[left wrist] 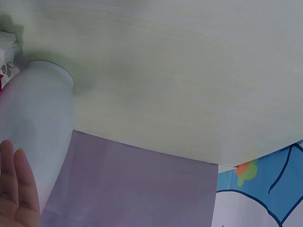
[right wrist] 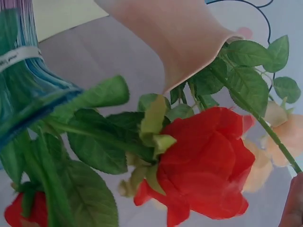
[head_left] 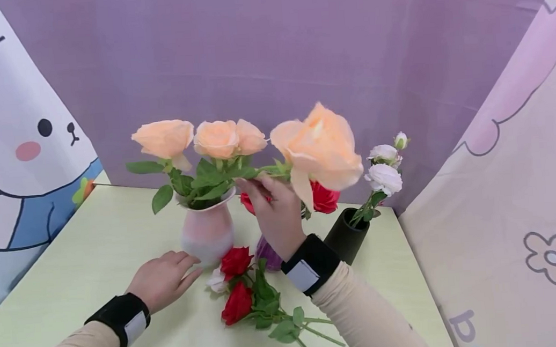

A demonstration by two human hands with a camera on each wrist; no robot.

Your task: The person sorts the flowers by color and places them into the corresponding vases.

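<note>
My right hand (head_left: 280, 211) pinches the green stem (right wrist: 258, 116) of a large peach rose (head_left: 319, 146). The bloom leans to the right, and the stem runs left into the mouth of a pink and pale blue vase (head_left: 207, 232). Other peach roses (head_left: 164, 138) with green leaves stand in that vase. Low beside the vase, my left hand (head_left: 164, 281) has its fingers extended and holds nothing. Its fingers (left wrist: 27, 189) appear in front of the vase in the left wrist view; whether they touch it I cannot tell.
Behind my right wrist stands a ribbed purple vase (head_left: 268, 255) with red roses (head_left: 325, 197). Right of it, a black vase (head_left: 347, 233) holds pale roses (head_left: 385, 179). Cut red roses (head_left: 238, 302) lie on the table (head_left: 173, 342) in front. A purple cloth (head_left: 202, 55) hangs behind.
</note>
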